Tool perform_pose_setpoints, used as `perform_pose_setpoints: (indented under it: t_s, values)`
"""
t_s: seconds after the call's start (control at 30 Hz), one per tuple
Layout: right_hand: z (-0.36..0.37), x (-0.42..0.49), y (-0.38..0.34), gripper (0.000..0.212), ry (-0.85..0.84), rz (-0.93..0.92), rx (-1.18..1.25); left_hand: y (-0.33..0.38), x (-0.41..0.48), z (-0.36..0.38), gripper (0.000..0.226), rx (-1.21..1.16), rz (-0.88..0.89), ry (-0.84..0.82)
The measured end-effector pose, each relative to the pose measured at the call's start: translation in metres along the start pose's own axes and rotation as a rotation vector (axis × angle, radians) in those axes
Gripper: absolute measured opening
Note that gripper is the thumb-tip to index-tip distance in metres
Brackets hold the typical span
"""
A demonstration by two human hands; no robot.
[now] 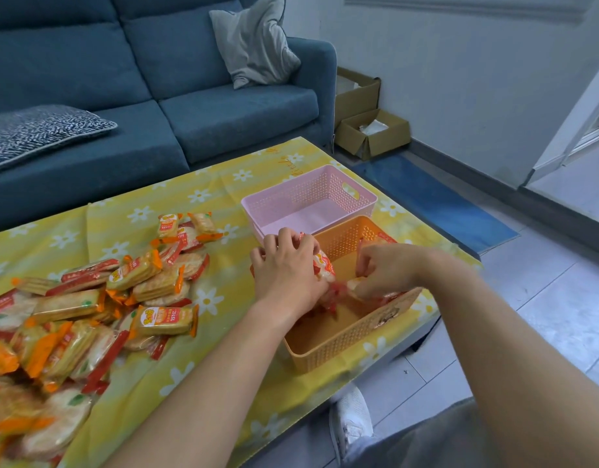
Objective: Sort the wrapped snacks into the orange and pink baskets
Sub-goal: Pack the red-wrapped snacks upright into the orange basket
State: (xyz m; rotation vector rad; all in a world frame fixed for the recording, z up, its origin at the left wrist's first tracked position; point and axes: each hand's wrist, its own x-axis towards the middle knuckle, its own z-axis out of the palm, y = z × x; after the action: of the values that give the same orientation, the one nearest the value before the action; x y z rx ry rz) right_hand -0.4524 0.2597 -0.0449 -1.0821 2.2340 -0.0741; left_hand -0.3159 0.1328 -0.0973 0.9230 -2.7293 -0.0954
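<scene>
1 blue sofa (224,109) fills the upper left of the frame, with 1 grey cushion (254,42) upright against its arm and 1 patterned cushion (38,130) lying flat at the left edge. Below it, a low table under a yellow daisy tablecloth (224,332) crosses the middle. A loose pile of wrapped snacks (89,315), in orange-ended and red-ended packets, spreads over the cloth from the lower left toward the centre. The orange basket (342,342) stands near the table's right edge, and the pink basket (308,194) sits just beside it on the far side, its floor bare. Both hands are over the orange basket. The left hand (286,268) has its fingers curled round a bunch of red-and-white packets (325,265), held above the basket's left wall. The right hand (389,268) pinches another packet (354,285) low inside the basket. More red packets lie on the basket floor beneath the hands. 2 open cardboard boxes (372,133) stand by the wall at upper right, and 1 white shoe (352,417) shows at the bottom.
</scene>
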Motion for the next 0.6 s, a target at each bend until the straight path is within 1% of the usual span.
perform_pose_setpoints:
  t_s: [0.07, 0.1, 0.17, 0.23, 0.3, 0.33, 0.4, 0.47, 0.53, 0.6]
  values:
    - [-0.004, 0.002, 0.009, 0.041, 0.002, -0.011, 0.185, 0.0, -0.001, 0.001, 0.047, 0.029, 0.022, 0.042]
    - [-0.004, 0.004, 0.012, 0.042, 0.013, -0.027, 0.273, 0.001, -0.001, 0.002, 0.045, 0.041, 0.031, 0.063]
    - [-0.002, 0.009, 0.016, 0.05, 0.047, -0.07, 0.418, 0.001, -0.001, 0.003, 0.045, 0.059, 0.052, 0.071]
    - [0.002, 0.013, 0.015, 0.06, 0.117, -0.12, 0.495, -0.001, 0.0, 0.004, 0.054, 0.048, 0.062, 0.024]
    - [0.009, 0.02, 0.011, 0.071, 0.222, -0.194, 0.478, -0.003, -0.001, 0.005, 0.07, 0.03, 0.069, -0.042]
    - [0.014, 0.024, 0.009, 0.073, 0.264, -0.23, 0.439, -0.005, -0.002, 0.005, 0.078, 0.037, 0.077, -0.061]
    - [0.026, 0.033, 0.002, 0.066, 0.328, -0.277, 0.326, -0.005, -0.001, 0.007, 0.086, 0.07, 0.094, -0.077]
    - [0.037, 0.044, -0.002, 0.058, 0.37, -0.276, 0.202, -0.002, 0.001, 0.008, 0.089, 0.112, 0.105, -0.087]
    - [0.043, 0.05, -0.007, 0.048, 0.407, -0.264, 0.12, 0.002, 0.002, 0.011, 0.08, 0.154, 0.1, -0.045]
    - [0.042, 0.05, -0.01, 0.04, 0.409, -0.263, 0.117, 0.006, 0.001, 0.015, 0.062, 0.187, 0.108, 0.05]
